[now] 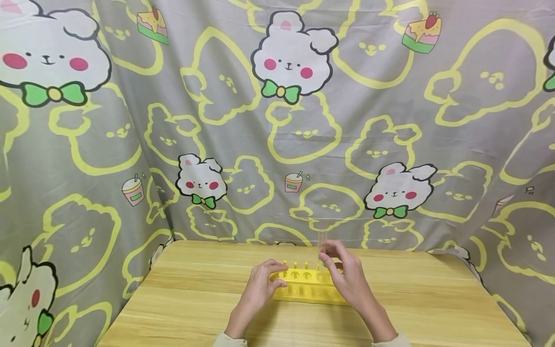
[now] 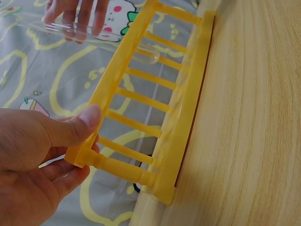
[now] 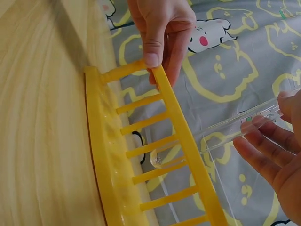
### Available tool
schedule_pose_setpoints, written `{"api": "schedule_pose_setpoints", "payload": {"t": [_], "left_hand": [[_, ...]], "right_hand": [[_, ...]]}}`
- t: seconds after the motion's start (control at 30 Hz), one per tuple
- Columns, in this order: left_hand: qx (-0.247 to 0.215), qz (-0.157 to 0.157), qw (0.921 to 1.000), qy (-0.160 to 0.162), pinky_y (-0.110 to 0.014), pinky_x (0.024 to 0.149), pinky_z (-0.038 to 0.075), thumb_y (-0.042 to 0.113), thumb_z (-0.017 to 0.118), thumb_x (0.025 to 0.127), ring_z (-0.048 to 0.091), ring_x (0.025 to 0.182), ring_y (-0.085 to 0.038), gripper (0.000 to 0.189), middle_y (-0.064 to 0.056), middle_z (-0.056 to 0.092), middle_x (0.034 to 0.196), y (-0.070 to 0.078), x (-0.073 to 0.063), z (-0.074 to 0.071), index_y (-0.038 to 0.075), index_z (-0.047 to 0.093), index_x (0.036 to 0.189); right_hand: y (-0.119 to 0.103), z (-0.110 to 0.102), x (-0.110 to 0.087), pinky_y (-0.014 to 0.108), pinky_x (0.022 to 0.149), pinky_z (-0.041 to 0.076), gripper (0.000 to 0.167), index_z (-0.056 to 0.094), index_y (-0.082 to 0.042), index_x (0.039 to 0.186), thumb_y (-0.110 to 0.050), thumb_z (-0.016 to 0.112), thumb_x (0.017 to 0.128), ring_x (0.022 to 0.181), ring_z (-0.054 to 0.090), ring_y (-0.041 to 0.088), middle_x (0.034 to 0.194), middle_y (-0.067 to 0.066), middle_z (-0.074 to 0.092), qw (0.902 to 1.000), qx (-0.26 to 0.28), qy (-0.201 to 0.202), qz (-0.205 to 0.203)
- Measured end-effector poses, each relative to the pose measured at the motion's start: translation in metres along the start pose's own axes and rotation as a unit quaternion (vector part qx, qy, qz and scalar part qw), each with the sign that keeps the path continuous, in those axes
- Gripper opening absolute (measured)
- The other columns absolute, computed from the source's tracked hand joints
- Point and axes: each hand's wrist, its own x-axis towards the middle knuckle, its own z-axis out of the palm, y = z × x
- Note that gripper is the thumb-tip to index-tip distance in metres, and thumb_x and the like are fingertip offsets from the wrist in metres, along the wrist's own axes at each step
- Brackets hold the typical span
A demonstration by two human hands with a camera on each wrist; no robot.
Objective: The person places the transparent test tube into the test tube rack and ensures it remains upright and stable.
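Observation:
A yellow test tube rack [image 1: 310,298] stands upright on the wooden table, with a row of holes and short pegs on top. My left hand [image 1: 260,282] grips the left end of its top bar, thumb [image 2: 89,116] on one side and fingers beneath. In my right hand [image 1: 349,272] is a clear test tube [image 3: 218,129], pinched between thumb and fingers near its upper part. The tube passes through a hole in the rack's top bar. Its rounded bottom [image 3: 156,159] hangs between the bars, above the base, as the right wrist view shows.
The wooden table [image 1: 195,289] extends around the rack on all sides. Behind it and to both sides hangs a grey curtain [image 1: 243,130] printed with cartoon rabbits, close to the table's back edge.

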Motion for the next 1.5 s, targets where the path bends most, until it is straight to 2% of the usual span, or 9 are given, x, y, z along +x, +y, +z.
{"api": "schedule_pose_setpoints", "payload": {"t": [0.27, 0.43, 0.67, 0.77, 1.1, 1.3, 1.5], "left_hand": [[0.003, 0.005, 1.0000, 0.002, -0.036, 0.093, 0.060, 0.005, 0.086, 0.077, 0.071, 0.104, -0.028, 0.037, -0.009, 0.074, 0.110, 0.001, 0.001, 0.001, 0.001, 0.076, 0.112], [0.006, 0.004, 1.0000, 0.001, -0.036, 0.093, 0.060, 0.005, 0.086, 0.076, 0.071, 0.103, -0.028, 0.037, -0.008, 0.074, 0.110, 0.001, 0.001, 0.001, 0.001, 0.076, 0.112], [0.006, 0.001, 1.0000, -0.001, -0.038, 0.094, 0.060, 0.006, 0.085, 0.077, 0.071, 0.104, -0.028, 0.037, -0.009, 0.074, 0.111, 0.001, 0.002, 0.001, 0.001, 0.076, 0.113], [0.006, 0.002, 1.0000, -0.002, -0.038, 0.094, 0.060, 0.006, 0.085, 0.077, 0.071, 0.104, -0.029, 0.037, -0.009, 0.074, 0.111, 0.001, 0.002, 0.002, 0.000, 0.076, 0.113], [0.006, 0.004, 1.0000, 0.005, -0.038, 0.095, 0.060, 0.007, 0.086, 0.077, 0.071, 0.104, -0.028, 0.037, -0.009, 0.074, 0.110, 0.002, 0.003, 0.001, 0.000, 0.076, 0.112], [0.005, 0.004, 1.0000, 0.004, -0.037, 0.094, 0.060, 0.007, 0.085, 0.077, 0.071, 0.104, -0.028, 0.036, -0.009, 0.074, 0.110, 0.001, 0.002, 0.000, 0.002, 0.076, 0.112], [0.005, 0.001, 1.0000, 0.005, -0.037, 0.093, 0.060, 0.007, 0.086, 0.077, 0.071, 0.103, -0.027, 0.036, -0.008, 0.074, 0.110, 0.000, 0.002, 0.001, 0.002, 0.077, 0.112]], "right_hand": [[0.006, 0.003, -0.007, 0.038, 0.065, 0.065, 0.020, 0.063, -0.010, 0.121, -0.008, 0.066, 0.101, 0.090, 0.072, 0.018, 0.099, 0.006, 0.071, 0.9999, -0.008, 0.004, 0.013], [0.007, 0.005, -0.009, 0.033, 0.065, 0.065, 0.020, 0.063, -0.007, 0.120, -0.006, 0.066, 0.101, 0.092, 0.072, 0.016, 0.100, -0.004, 0.070, 0.9997, -0.012, 0.012, 0.017], [0.010, 0.007, -0.013, 0.028, 0.068, 0.064, 0.020, 0.064, -0.006, 0.120, -0.006, 0.067, 0.100, 0.094, 0.072, 0.017, 0.101, 0.005, 0.072, 0.9994, -0.017, 0.018, 0.023], [0.011, 0.007, -0.014, 0.027, 0.069, 0.064, 0.020, 0.065, -0.006, 0.120, -0.006, 0.067, 0.100, 0.094, 0.071, 0.017, 0.100, 0.004, 0.072, 0.9993, -0.020, 0.019, 0.026], [0.013, 0.008, -0.015, 0.027, 0.067, 0.064, 0.019, 0.066, -0.006, 0.119, -0.006, 0.067, 0.100, 0.094, 0.071, 0.016, 0.100, -0.006, 0.070, 0.9993, -0.019, 0.025, 0.019], [0.015, 0.009, -0.015, 0.028, 0.067, 0.064, 0.019, 0.065, -0.013, 0.119, -0.008, 0.066, 0.101, 0.093, 0.071, 0.016, 0.098, 0.004, 0.071, 0.9995, -0.016, 0.018, 0.019], [0.018, 0.012, -0.017, 0.027, 0.068, 0.064, 0.020, 0.065, -0.015, 0.119, -0.008, 0.066, 0.101, 0.093, 0.071, 0.017, 0.098, 0.004, 0.071, 0.9996, -0.019, 0.017, 0.013]]}}
